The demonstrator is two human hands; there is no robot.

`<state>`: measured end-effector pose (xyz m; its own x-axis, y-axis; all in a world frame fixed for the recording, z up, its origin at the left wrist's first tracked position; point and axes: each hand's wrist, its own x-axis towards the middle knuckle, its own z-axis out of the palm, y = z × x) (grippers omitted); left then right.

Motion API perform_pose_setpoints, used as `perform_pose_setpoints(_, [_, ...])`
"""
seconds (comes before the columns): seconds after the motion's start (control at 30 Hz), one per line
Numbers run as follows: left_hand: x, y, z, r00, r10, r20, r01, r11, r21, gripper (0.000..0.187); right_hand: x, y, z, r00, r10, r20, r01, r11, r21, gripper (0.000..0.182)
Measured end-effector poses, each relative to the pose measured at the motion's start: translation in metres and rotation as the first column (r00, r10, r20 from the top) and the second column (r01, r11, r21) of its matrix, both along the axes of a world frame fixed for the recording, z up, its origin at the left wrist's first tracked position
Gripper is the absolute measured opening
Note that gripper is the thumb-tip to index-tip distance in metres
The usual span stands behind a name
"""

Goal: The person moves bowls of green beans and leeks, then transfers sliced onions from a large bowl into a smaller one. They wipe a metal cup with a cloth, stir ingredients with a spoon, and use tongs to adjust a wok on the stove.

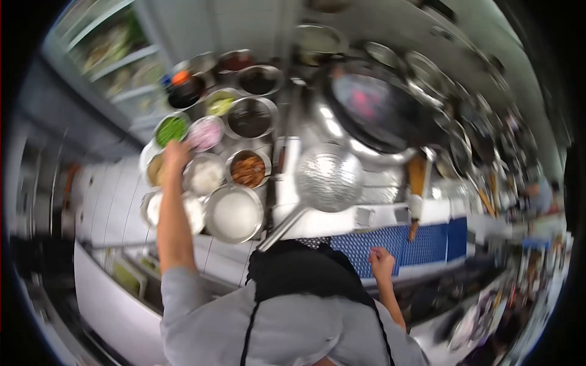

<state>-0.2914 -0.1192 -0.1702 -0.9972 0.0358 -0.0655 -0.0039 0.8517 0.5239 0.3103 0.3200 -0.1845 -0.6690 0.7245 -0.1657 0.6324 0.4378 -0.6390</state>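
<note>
near zone: the apron (293, 268) is at the counter edge. the right hand (382, 262) is over the blue mat (430, 243); its fingers are drawn together in a loose curl, with nothing visible in them. the round metal skimmer (329, 177) lies on the counter, handle directed toward the apron, apart from both hands.

left side: the white contents (234, 213) fill a wide bowl near the body. beyond it, the orange-brown pieces (248, 170) occupy a separate bowl.

the left hand (176, 152) is extended to the near rim of the bowl holding the chopped green ingredient (173, 127), just beside the bowl of pink pieces (206, 133). motion blur hides its fingers: whether they are apart, together or clamped on anything cannot be told, nor can contact.

far zone: the dark wok (406, 119) sits on the metal range, with a blurred pink patch (364, 102) within its outline. the glass-fronted cabinet (134, 58) stands beyond the bowls.

status, by judgement: sorting of ingredients into bowls appears complete. transfer from bowl to wok is not confirmed; the nature of the pink patch, and therefore the work left, cannot be determined.
</note>
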Motion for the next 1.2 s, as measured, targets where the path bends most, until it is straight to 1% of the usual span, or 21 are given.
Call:
perform_pose_setpoints(0.03, [-0.009,-0.005,-0.008,0.999,0.033,-0.014,-0.033,0.999,0.032,0.053,0.012,0.002,-0.005,0.999,-0.007,0.047,0.003,0.997,0.083,0.015])
perform_pose_setpoints(0.07, [0.019,0.009,0.039,0.998,0.030,-0.048,-0.031,0.999,-0.025,0.052,0.021,0.005,-0.013,0.995,-0.002,0.099,-0.013,0.988,0.156,0.015])
perform_pose_setpoints(0.17, [0.056,0.023,0.098,0.957,0.022,-0.289,-0.009,0.999,0.044,0.041,0.038,0.012,-0.018,0.983,0.026,0.180,-0.074,0.962,0.263,0.013])
perform_pose_setpoints(0.2, [0.039,0.005,0.082,0.956,0.012,-0.294,0.057,0.972,0.226,0.031,0.045,0.019,-0.029,0.991,0.018,0.134,-0.054,0.961,0.273,0.013])
perform_pose_setpoints(0.27, [0.052,0.002,0.091,0.950,-0.010,-0.311,0.212,0.754,0.622,0.028,0.060,0.043,-0.043,0.990,-0.052,0.133,0.009,0.951,0.308,0.016])
perform_pose_setpoints(0.33, [0.103,0.028,0.136,0.920,-0.008,-0.392,0.299,0.663,0.686,0.029,0.068,0.067,-0.044,0.982,-0.111,0.155,0.057,0.948,0.313,0.019])
perform_pose_setpoints(0.47, [0.183,0.057,0.184,0.863,-0.228,-0.450,0.501,0.486,0.716,0.032,0.089,0.130,-0.059,0.968,-0.213,0.130,0.162,0.933,0.322,0.015])
perform_pose_setpoints(0.5, [0.200,0.068,0.188,0.891,-0.207,-0.404,0.454,0.450,0.769,0.032,0.095,0.145,-0.067,0.966,-0.247,0.079,0.212,0.926,0.312,0.014])
perform_pose_setpoints(0.6, [0.252,0.118,0.203,0.797,-0.442,-0.411,0.526,0.174,0.833,0.029,0.107,0.192,-0.088,0.945,-0.310,0.105,0.282,0.934,0.219,0.013])
perform_pose_setpoints(0.63, [0.272,0.142,0.210,0.783,-0.484,-0.390,0.512,0.146,0.846,0.030,0.109,0.208,-0.100,0.950,-0.302,0.075,0.284,0.941,0.186,0.013])
perform_pose_setpoints(0.73, [0.340,0.222,0.235,0.688,-0.662,-0.296,0.474,0.102,0.874,0.034,0.109,0.235,-0.128,0.955,-0.295,0.030,0.293,0.954,0.064,0.016])
perform_pose_setpoints(0.83, [0.383,0.276,0.231,0.626,-0.753,-0.204,0.543,0.233,0.807,0.046,0.105,0.247,-0.154,0.964,-0.266,0.028,0.266,0.964,0.002,0.019])
perform_pose_setpoints(0.87, [0.399,0.286,0.231,0.597,-0.784,-0.169,0.577,0.275,0.769,0.048,0.109,0.244,-0.162,0.968,-0.249,0.022,0.250,0.959,-0.136,0.019])
perform_pose_setpoints(0.9, [0.424,0.309,0.232,0.582,-0.808,-0.092,0.541,0.300,0.786,0.051,0.115,0.242,-0.228,0.975,-0.212,0.073,0.217,0.973,-0.075,0.018])
perform_pose_setpoints(0.93, [0.443,0.327,0.224,0.524,-0.852,-0.010,0.486,0.290,0.824,0.048,0.124,0.227,-0.198,0.985,-0.146,0.092,0.154,0.985,-0.084,0.021])
perform_pose_setpoints(0.97, [0.462,0.344,0.208,0.460,-0.885,0.072,0.453,0.303,0.839,0.042,0.131,0.216,-0.219,0.987,-0.072,0.142,0.075,0.997,-0.016,0.029])
perform_pose_setpoints(1.0, [0.477,0.361,0.198,0.358,-0.894,0.270,0.396,0.407,0.823,0.034,0.144,0.204,-0.237,0.992,-0.043,0.120,0.057,0.991,-0.118,0.034])
perform_pose_setpoints(1.03, [0.491,0.375,0.186,0.250,-0.862,0.440,0.468,0.506,0.725,0.033,0.159,0.199,-0.247,0.983,0.110,0.150,-0.079,0.977,-0.197,0.034])
perform_pose_setpoints(1.07, [0.504,0.387,0.178,0.172,-0.862,0.477,0.625,0.470,0.624,0.030,0.171,0.184,-0.265,0.950,0.100,0.295,-0.031,0.972,-0.231,0.031])
perform_pose_setpoints(1.1, [0.511,0.394,0.170,0.077,-0.892,0.445,0.817,0.312,0.484,0.024,0.179,0.173,-0.277,0.895,0.094,0.437,0.026,0.965,-0.262,0.030])
perform_pose_setpoints(1.2, [0.520,0.407,0.173,0.059,-0.939,0.340,0.831,0.235,0.504,0.020,0.216,0.152,-0.215,0.846,0.204,0.493,0.015,0.915,-0.404,0.030])
